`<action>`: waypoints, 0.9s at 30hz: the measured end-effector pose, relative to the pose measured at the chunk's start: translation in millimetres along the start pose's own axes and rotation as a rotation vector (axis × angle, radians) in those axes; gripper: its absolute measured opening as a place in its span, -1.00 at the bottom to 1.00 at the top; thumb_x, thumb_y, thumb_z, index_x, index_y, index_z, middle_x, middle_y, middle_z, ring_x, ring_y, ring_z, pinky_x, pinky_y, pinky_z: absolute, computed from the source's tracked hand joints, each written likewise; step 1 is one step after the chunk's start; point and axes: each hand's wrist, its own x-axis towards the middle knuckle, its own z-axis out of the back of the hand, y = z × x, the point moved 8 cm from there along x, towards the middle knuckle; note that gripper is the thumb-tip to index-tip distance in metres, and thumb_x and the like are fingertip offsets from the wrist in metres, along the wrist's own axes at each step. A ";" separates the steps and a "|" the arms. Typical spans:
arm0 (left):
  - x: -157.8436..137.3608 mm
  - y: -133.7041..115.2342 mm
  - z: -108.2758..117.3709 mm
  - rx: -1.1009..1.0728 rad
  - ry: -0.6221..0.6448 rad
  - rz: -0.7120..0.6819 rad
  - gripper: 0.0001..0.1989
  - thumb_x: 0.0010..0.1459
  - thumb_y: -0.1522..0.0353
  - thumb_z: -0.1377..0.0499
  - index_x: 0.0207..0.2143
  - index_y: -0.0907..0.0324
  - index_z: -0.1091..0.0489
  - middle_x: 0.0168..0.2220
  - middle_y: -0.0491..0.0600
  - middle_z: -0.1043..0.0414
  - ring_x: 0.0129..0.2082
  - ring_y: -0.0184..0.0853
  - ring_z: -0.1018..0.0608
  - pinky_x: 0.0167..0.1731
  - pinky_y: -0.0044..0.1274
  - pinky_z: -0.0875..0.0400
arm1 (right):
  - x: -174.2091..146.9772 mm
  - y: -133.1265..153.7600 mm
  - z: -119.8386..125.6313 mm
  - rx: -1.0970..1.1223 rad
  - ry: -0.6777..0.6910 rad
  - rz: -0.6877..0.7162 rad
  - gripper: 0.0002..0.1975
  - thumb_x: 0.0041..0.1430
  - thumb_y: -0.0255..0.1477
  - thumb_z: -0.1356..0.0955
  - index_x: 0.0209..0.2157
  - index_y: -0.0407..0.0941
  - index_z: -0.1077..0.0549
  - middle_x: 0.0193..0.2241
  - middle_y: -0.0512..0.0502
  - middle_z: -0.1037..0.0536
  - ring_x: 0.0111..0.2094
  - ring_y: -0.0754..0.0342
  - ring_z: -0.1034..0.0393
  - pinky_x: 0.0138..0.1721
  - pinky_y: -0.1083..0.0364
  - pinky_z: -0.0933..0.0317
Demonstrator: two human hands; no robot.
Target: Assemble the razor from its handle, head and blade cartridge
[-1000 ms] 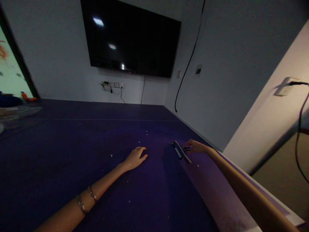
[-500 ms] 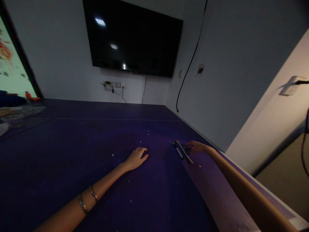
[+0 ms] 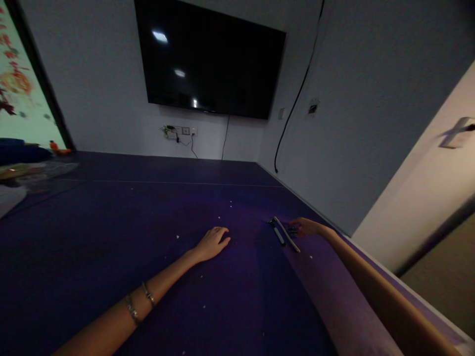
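Note:
My left hand [image 3: 212,244] rests on the dark purple surface [image 3: 230,277], its fingers loosely bent and its thumb apart, with nothing in it. Two bracelets circle that wrist. Farther right, my right hand [image 3: 307,227] is low over the surface with its fingers curled at a small cluster of dark pieces [image 3: 293,230], too small and dim to name. Just left of this cluster lie a long, thin, grey, slightly curved strip [image 3: 287,235] and a shorter dark stick-like piece [image 3: 278,235], side by side and touching or nearly so at their far ends.
Small white scraps [image 3: 177,237] dot the surface. Clear plastic wrapping [image 3: 55,170] and an orange object [image 3: 55,146] lie at the far left. A black cable [image 3: 293,111] hangs down the right wall. A television [image 3: 211,59] is mounted on the wall ahead, above sockets [image 3: 185,131].
The whole scene has shifted slightly to the right in the view. Both hands and the pieces beside my right hand keep nearly the same places on the surface.

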 end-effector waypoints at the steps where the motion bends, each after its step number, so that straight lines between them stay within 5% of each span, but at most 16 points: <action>1: 0.0 0.2 0.0 0.001 -0.004 -0.002 -0.67 0.20 0.22 0.07 -0.08 0.20 -0.26 -0.06 0.06 -0.35 -0.02 -0.25 -0.34 0.00 -0.38 -0.20 | 0.0 -1.4 0.8 -0.009 -0.010 -0.015 -0.54 -0.25 -0.55 -0.31 -0.18 -0.17 -0.48 -0.55 -0.06 -0.54 -0.55 0.08 -0.39 -0.56 0.19 -0.22; 7: -2.4 16.2 5.6 0.043 -0.049 0.037 -0.69 0.19 0.23 0.06 -0.10 0.19 -0.27 -0.07 0.06 -0.35 -0.01 -0.23 -0.33 0.00 -0.36 -0.18 | 0.6 6.0 15.0 -0.112 -0.147 -0.068 -0.42 -0.22 -0.55 -0.32 -0.03 -0.12 -0.38 -0.22 -0.18 -0.53 -0.37 0.01 -0.45 -0.41 0.14 -0.28; 13: -13.0 61.2 29.8 0.150 -0.154 0.151 -0.72 0.18 0.26 0.05 -0.13 0.20 -0.27 -0.08 0.07 -0.35 -0.01 -0.22 -0.34 0.01 -0.33 -0.17 | 5.6 68.8 17.1 -0.286 -0.398 0.147 -0.60 -0.06 -0.46 -0.27 -0.12 -0.21 -0.45 -0.11 -0.26 -0.47 -0.08 -0.09 -0.34 -0.09 0.07 -0.20; 21: -48.2 125.8 70.2 0.287 -0.178 0.391 -0.64 0.18 0.23 0.08 -0.07 0.25 -0.23 -0.01 0.14 -0.29 0.07 -0.15 -0.27 0.04 -0.27 -0.10 | 14.0 146.0 -43.1 -0.237 -0.422 0.420 -0.60 0.03 -0.39 -0.23 -0.09 -0.23 -0.41 -0.09 -0.27 -0.42 -0.06 -0.06 -0.31 0.01 0.04 -0.13; 27: -75.4 151.4 80.4 0.314 -0.125 0.500 -0.57 0.20 0.22 0.12 0.03 0.27 -0.16 0.13 0.21 -0.13 0.18 -0.09 -0.12 0.09 -0.18 0.02 | 25.2 160.6 -93.7 -0.185 -0.383 0.439 -0.53 0.09 -0.27 -0.22 0.01 -0.19 -0.33 0.04 -0.27 -0.31 0.06 -0.09 -0.19 0.07 -0.04 -0.06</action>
